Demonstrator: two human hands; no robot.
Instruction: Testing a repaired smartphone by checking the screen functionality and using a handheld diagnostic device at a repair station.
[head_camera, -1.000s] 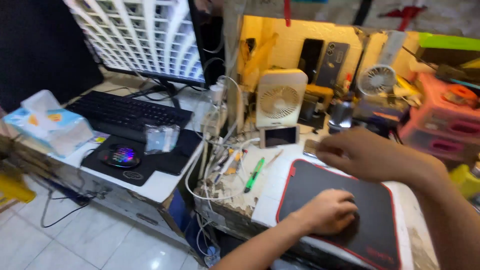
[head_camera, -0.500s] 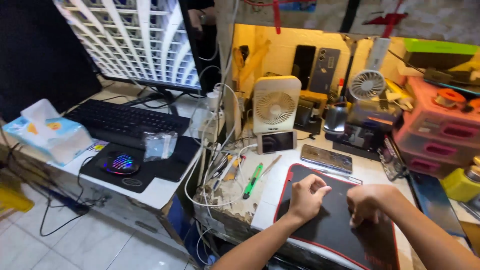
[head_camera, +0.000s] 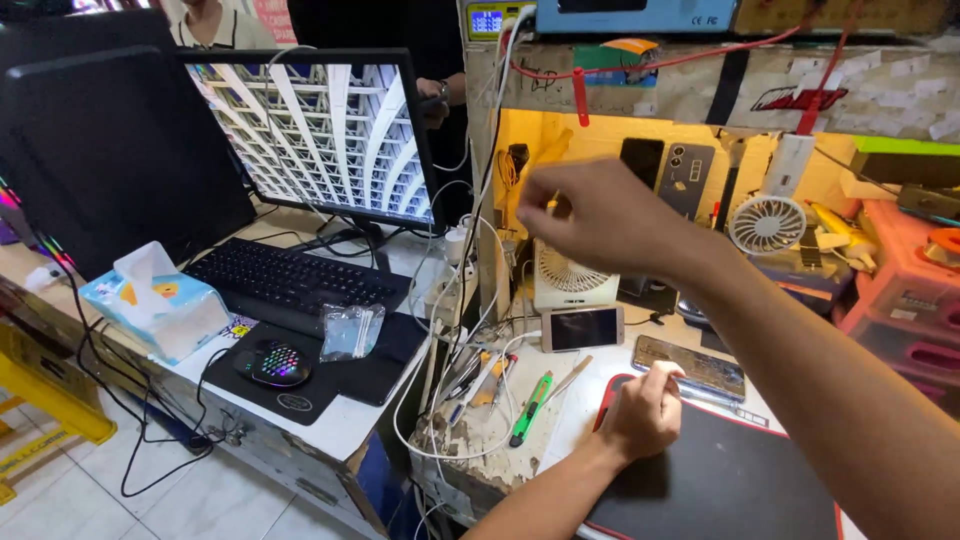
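Left hand (head_camera: 642, 412) loosely clenched on black mat (head_camera: 740, 480), fingertips touching phone (head_camera: 690, 366) lying flat. Right hand (head_camera: 610, 220) raised near small white fan (head_camera: 572, 275), fingers curled; grip unclear.

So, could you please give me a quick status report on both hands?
Left hand fisted on black red-edged mat. Right hand raised before white fan. Dark phone beside left.

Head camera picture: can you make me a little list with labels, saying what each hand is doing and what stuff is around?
left hand: rests on the black mat, fingertips at a dark phone
right hand: raised in the air before the small white fan, holding nothing visible
between them: white phone lying flat
left of mat: green cutter
far left: keyboard, glowing mouse, tissue box
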